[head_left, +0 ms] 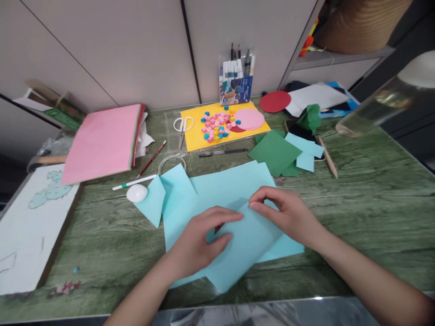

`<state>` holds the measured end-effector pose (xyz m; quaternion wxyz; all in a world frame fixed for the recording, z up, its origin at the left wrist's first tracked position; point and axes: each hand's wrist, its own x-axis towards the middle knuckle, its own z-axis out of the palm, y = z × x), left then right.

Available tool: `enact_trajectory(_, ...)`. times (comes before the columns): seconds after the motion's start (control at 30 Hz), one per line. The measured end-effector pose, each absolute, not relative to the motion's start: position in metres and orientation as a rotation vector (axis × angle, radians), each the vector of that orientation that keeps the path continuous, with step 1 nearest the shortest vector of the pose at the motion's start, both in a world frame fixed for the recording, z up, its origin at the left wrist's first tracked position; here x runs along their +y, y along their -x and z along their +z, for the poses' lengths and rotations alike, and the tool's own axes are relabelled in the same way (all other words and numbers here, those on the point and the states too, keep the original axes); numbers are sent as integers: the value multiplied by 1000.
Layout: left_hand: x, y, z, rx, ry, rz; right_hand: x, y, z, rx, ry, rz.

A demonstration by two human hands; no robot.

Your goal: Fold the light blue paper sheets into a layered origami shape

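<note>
A smaller piece of light blue paper (244, 249) lies at a slant over a large light blue sheet (217, 185) on the table, its lower corner reaching toward the front edge. My right hand (288, 215) pinches its upper edge between thumb and fingertips. At its left side is my left hand (199, 242), thumb and forefinger on the paper and the other fingers mostly hidden. Left of the large sheet, cut light blue pieces (176, 183) lie near a white egg-shaped object (137, 193) and a roll of clear tape (171, 159).
Behind are scissors (182, 129), a yellow sheet (192, 142) bearing small coloured balls (217, 124), a pen (224, 152) and a marker pack (236, 83). Green paper (275, 151) and a clear bottle (377, 106) stand right; pink paper (105, 140) and a drawing board (30, 235) left.
</note>
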<state>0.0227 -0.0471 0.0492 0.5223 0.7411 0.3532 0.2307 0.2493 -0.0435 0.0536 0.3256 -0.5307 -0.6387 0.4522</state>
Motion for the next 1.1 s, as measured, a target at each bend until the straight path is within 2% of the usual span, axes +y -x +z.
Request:
enact_trajectory(0.1,-46,-19,46,993,-1774,684,-46,-249,54,-1637,1401,1045)
enact_trajectory(0.23,-45,-17,47,1038,-1836,695,-50,-248,55,-1625,1408,991)
enact_trajectory(1.1,-45,-18,49,1035,-1794,678,-57,-248,58,-1504,1453,1097)
